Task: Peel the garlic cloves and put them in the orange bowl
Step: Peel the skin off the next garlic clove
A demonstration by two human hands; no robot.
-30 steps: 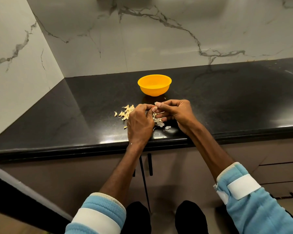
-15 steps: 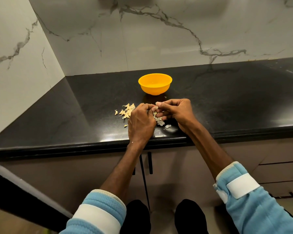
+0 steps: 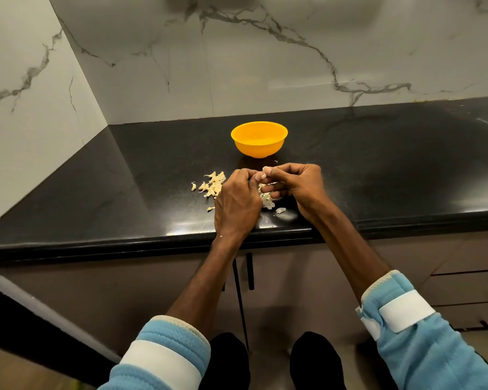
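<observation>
Where peels lie, left hand and right hand pinch one garlic clove.

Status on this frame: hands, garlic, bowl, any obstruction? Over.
Hands: left hand and right hand both pinch one garlic clove. Just beyond, orange bowl, nothing big between. Loose garlic pieces piled left of left hand.

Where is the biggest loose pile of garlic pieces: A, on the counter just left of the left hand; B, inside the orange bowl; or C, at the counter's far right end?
A: the garlic pieces lie on the counter beside the left hand, which with the right hand pinches a garlic clove.
</observation>
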